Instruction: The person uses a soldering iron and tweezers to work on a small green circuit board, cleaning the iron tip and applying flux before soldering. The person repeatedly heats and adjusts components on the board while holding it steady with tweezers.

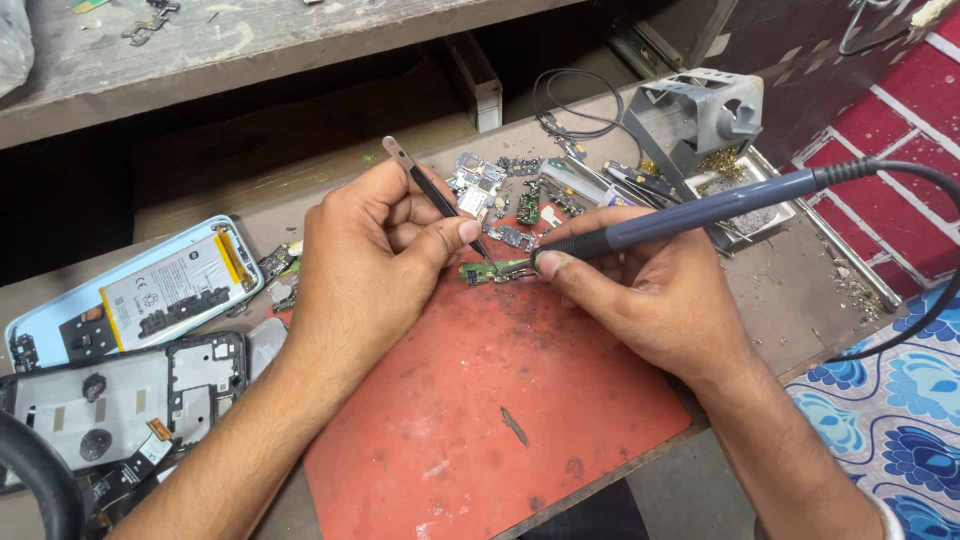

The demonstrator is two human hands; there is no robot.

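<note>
Pinching black tweezers, the left hand was closed around them, their tip pressed onto a small green circuit board lying at the far edge of the red mat on the tabletop. The right hand was wrapped shut around a blue-grey soldering iron, its tip touching the board's right end. Doing this well probably called for a steady tweezer hold and only brief, light contact from the iron. An opened phone lay well apart, left.
</note>
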